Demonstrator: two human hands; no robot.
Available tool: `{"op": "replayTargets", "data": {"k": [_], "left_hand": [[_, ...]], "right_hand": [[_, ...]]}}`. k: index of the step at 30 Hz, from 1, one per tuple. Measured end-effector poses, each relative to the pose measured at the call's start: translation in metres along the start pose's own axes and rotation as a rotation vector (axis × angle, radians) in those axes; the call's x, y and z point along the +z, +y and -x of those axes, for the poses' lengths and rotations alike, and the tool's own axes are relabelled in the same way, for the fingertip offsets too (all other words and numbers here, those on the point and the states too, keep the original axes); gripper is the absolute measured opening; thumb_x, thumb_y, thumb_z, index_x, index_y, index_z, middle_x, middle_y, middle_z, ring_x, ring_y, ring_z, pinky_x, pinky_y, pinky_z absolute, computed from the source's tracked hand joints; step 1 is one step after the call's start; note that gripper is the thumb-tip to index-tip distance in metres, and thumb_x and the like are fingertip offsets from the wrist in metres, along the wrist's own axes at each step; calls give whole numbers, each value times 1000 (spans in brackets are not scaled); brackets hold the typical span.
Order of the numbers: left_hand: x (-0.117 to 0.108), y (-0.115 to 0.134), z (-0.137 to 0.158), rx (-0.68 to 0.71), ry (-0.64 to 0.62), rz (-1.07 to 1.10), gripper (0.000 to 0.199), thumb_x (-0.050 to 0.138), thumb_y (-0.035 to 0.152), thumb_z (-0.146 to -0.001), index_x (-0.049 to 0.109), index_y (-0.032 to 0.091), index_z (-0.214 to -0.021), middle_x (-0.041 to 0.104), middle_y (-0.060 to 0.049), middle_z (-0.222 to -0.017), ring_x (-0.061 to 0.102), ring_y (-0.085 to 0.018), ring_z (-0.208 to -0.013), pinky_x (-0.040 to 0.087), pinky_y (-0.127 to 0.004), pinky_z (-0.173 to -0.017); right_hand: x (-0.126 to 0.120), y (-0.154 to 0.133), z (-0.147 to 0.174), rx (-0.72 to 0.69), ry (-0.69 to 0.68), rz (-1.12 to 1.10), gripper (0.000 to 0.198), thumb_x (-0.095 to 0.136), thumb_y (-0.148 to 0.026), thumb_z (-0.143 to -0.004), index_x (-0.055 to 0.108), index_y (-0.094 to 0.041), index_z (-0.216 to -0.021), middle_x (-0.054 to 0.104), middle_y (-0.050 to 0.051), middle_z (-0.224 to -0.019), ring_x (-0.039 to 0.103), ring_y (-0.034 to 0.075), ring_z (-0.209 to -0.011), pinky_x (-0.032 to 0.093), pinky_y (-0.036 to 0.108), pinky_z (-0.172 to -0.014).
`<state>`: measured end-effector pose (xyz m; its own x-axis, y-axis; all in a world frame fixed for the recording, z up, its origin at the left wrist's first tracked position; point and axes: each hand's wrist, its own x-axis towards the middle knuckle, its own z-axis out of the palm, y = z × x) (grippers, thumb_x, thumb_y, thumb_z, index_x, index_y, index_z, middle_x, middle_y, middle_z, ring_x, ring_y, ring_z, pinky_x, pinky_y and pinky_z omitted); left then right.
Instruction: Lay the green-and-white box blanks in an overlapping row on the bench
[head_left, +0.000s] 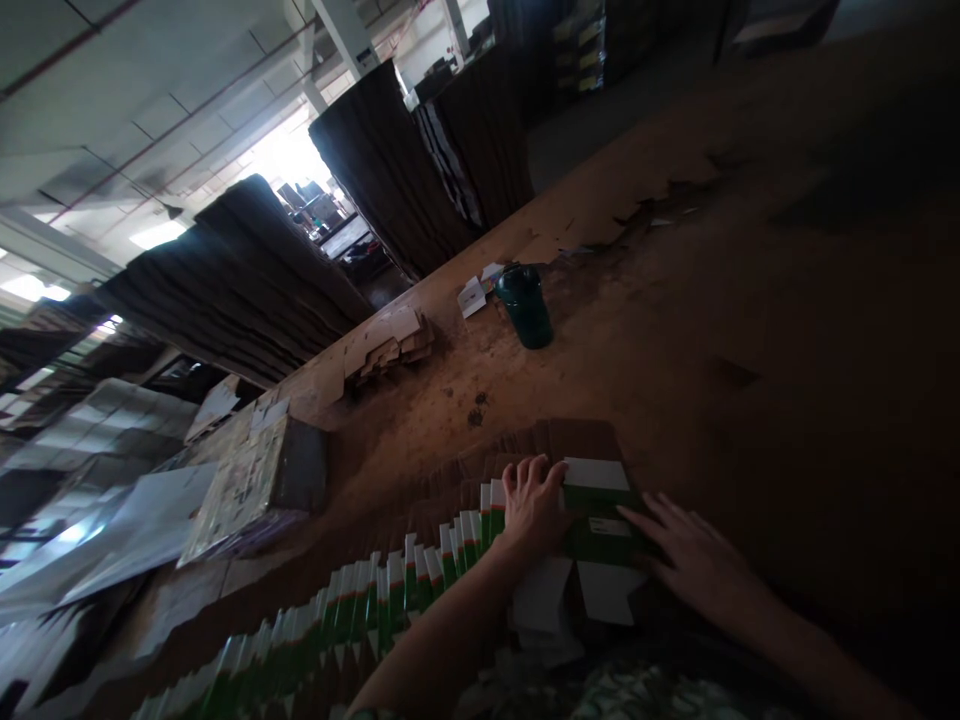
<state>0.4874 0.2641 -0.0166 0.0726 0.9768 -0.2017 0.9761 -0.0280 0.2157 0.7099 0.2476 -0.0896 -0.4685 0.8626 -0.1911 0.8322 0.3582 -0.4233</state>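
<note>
A flat green and white carton blank (600, 535) lies at the right end of a long fanned row of similar carton blanks (360, 600). My left hand (534, 508) rests on the row beside this end blank, its fingers apart and bent at the tips. At the blank's right edge, my right hand (694, 550) reaches in with fingers stretched out, the fingertips touching its printed face. White flaps stick out at the blank's near and far ends. Neither hand visibly grips anything.
A dark green cup (525, 305) stands on the brown work table (637, 330), near a small stack of cardboard pieces (390, 345). At left sits a grey, plastic-wrapped block (277, 470). Tall dark stacks of board (420, 170) rise beyond the table.
</note>
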Motion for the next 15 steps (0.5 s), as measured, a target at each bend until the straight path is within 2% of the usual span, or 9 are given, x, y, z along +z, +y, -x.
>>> {"op": "replayTargets", "data": {"k": [4, 6, 7, 8, 10, 12, 13, 15], "left_hand": [[2, 1, 0, -12, -29, 13, 61, 70, 43, -74, 47, 32, -130, 47, -5, -136, 36, -28, -128, 18, -51, -110], [1, 1, -1, -24, -31, 31, 62, 70, 43, -74, 48, 31, -130, 48, -5, -137, 36, -28, -128, 18, -50, -110], [-1, 1, -1, -32, -33, 47, 63, 70, 43, -73, 47, 31, -131, 48, -5, -136, 37, -28, -128, 18, -49, -110], [-4, 1, -2, -43, -38, 70, 64, 70, 44, -73, 47, 32, -131, 49, -4, -135, 37, -27, -127, 19, -48, -110], [-14, 0, -6, -75, -60, 151, 62, 63, 46, -78, 42, 33, -135, 51, -3, -135, 40, -26, -126, 23, -46, -109], [-28, -2, -10, -115, -67, 232, 49, 47, 45, -89, 40, 34, -136, 51, -1, -135, 42, -23, -125, 29, -44, -106], [-36, -3, -12, -131, -44, 238, 42, 39, 43, -93, 42, 34, -134, 50, 0, -136, 41, -22, -126, 29, -44, -106], [-46, -5, -14, -144, 32, 162, 35, 36, 40, -95, 50, 32, -126, 48, -1, -137, 37, -23, -129, 25, -47, -108]], "right_hand": [[-13, 61, 27, 84, 172, 156, 69, 60, -29, -66, 53, -31, -134, 40, 10, -148, 29, 41, -137, 32, 61, -103], [-27, 74, 35, 151, 197, 136, 73, 60, -24, -61, 54, -28, -134, 43, 13, -146, 30, 43, -136, 35, 60, -101], [-38, 70, 35, 183, 168, 72, 73, 59, -24, -61, 54, -26, -134, 47, 14, -143, 36, 42, -133, 39, 57, -99], [-51, 60, 32, 207, 127, -23, 72, 57, -26, -62, 54, -25, -134, 52, 15, -138, 44, 40, -128, 43, 54, -96], [-81, 21, 22, 195, 54, -268, 64, 54, -35, -69, 55, -24, -132, 62, 12, -127, 57, 34, -116, 49, 46, -91], [-106, -30, 9, 81, 20, -508, 52, 49, -48, -79, 60, -22, -124, 68, 10, -115, 62, 29, -108, 49, 39, -89], [-114, -53, 4, 43, -19, -620, 47, 45, -53, -82, 66, -21, -111, 72, 9, -104, 66, 27, -97, 51, 36, -82], [-117, -85, -1, -34, -258, -810, 57, 36, -63, -85, 69, -18, -85, 74, 8, -82, 69, 24, -77, 53, 32, -67]]}}
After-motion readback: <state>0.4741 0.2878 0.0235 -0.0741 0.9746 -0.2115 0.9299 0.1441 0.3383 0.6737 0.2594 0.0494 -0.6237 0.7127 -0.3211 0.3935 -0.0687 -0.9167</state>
